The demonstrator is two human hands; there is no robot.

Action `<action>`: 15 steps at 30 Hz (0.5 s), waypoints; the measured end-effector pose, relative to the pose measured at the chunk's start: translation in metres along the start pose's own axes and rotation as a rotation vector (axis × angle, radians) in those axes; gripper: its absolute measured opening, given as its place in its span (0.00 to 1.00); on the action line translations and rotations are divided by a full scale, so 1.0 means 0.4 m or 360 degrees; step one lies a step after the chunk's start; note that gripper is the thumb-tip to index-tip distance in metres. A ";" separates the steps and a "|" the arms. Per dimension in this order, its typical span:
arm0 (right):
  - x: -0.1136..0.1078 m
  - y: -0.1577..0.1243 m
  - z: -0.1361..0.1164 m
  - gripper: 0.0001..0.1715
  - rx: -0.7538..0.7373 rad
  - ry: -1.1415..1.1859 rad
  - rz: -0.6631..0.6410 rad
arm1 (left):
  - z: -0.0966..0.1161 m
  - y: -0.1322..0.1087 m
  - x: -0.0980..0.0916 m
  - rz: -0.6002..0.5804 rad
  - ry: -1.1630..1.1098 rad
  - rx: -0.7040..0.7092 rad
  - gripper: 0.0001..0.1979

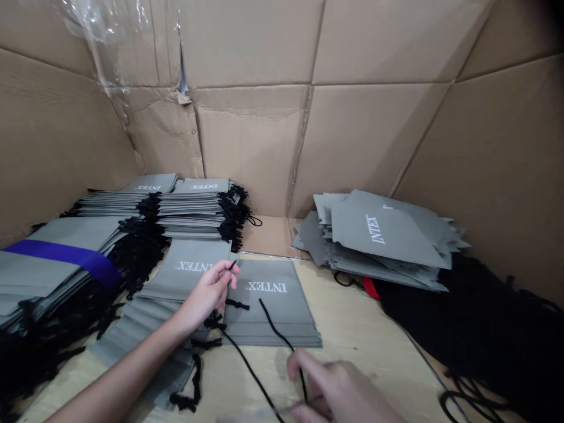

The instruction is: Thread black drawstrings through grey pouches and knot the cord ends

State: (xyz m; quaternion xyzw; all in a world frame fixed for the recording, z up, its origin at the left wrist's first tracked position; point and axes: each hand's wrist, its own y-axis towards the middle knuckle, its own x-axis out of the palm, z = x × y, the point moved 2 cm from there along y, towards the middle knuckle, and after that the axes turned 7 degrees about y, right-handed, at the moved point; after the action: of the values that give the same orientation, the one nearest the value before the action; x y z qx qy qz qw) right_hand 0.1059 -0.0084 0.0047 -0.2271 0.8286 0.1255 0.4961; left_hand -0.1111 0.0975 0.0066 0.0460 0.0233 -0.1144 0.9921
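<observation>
My left hand (210,294) rests at the left edge of a small stack of grey INTEX drawstring bags (273,311), its fingers pinched on a black cord end by the bag's mouth. A black cord (275,329) runs across the top bag toward my right hand (339,388), which is low in the view, blurred, with fingers curled around the cord and what looks like a thin tool.
Tall stacks of finished grey bags with black cords (194,208) stand at the back left; one stack bears a purple band (66,255). A loose pile of grey bags (379,241) lies right, beside a heap of black cords (480,329). Cardboard walls (352,117) surround the wooden table (361,341).
</observation>
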 end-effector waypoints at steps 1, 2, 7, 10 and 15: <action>-0.012 0.005 0.012 0.09 0.0110 0.0060 0.0034 | -0.004 -0.006 0.010 -0.0053 0.0016 -0.0035 0.14; -0.023 0.011 0.025 0.08 0.0196 0.0124 0.0069 | -0.008 -0.015 0.022 -0.0110 0.0004 -0.0090 0.14; -0.050 0.031 0.075 0.12 0.0328 0.0203 0.0227 | -0.029 -0.061 0.082 -0.0343 -0.0071 -0.0229 0.17; -0.053 0.028 0.088 0.14 0.0249 0.0086 0.0301 | -0.032 -0.074 0.096 -0.0347 -0.0109 -0.0186 0.17; -0.068 0.017 0.099 0.16 0.0133 -0.0061 0.0560 | -0.033 -0.077 0.100 -0.0401 -0.0187 -0.0249 0.15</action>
State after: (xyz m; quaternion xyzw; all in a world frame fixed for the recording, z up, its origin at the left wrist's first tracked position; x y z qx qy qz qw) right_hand 0.1439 0.0215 0.0096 -0.0555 0.8504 0.1801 0.4912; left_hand -0.0797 0.0600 -0.0115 -0.0414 -0.0203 -0.2381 0.9701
